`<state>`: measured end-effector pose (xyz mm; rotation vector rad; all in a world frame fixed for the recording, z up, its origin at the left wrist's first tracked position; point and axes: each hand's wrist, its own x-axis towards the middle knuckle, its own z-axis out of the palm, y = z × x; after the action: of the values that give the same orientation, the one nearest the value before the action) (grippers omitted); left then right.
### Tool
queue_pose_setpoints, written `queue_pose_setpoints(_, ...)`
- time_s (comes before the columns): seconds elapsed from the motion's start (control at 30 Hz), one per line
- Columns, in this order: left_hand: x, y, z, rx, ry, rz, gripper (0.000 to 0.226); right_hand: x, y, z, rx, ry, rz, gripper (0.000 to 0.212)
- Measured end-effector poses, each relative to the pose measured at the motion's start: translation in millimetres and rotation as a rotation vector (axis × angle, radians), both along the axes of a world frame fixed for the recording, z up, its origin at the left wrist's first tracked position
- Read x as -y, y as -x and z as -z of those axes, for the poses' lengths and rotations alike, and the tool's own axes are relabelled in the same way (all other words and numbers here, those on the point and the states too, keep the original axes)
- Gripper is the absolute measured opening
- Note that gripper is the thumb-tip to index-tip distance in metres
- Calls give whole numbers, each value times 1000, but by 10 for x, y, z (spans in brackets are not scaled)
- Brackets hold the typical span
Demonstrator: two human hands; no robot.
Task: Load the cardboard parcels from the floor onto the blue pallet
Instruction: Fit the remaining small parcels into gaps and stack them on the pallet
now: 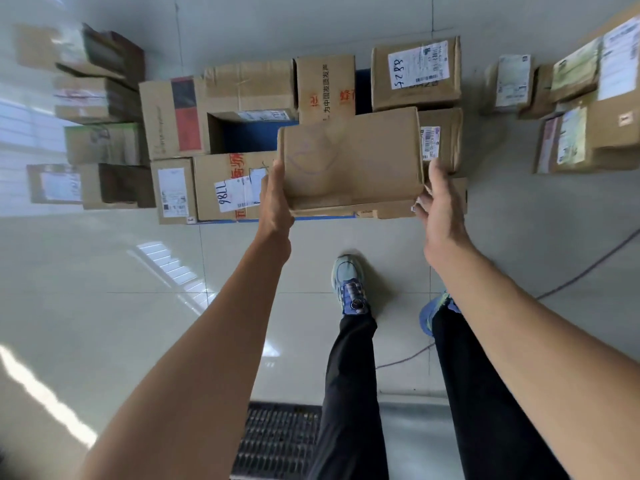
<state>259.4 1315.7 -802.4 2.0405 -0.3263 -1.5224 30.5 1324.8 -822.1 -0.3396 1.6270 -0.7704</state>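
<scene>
A plain cardboard parcel (349,161) sits between my hands over the front right of the blue pallet (252,136). My left hand (275,199) holds its left end, thumb up along the edge, fingers hidden behind the box. My right hand (440,202) is at the lower right corner with fingers spread and relaxed, fingertips just touching the cardboard. Several parcels cover the pallet, among them one marked 7786 (228,188) and one marked 5288 (415,71). I cannot tell whether the held parcel rests on the boxes below it.
Loose parcels lie stacked on the tiled floor at left (104,98) and at right (588,109). A dark cable (588,265) runs across the floor at right. A metal floor grate (277,441) is behind my feet (349,285).
</scene>
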Motion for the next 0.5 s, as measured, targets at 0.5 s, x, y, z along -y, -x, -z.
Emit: queue_pose_setpoints(0.5, -92, -527, 521, -9, -57, -23, 44, -105, -285, 400, -12, -158, -271, 66)
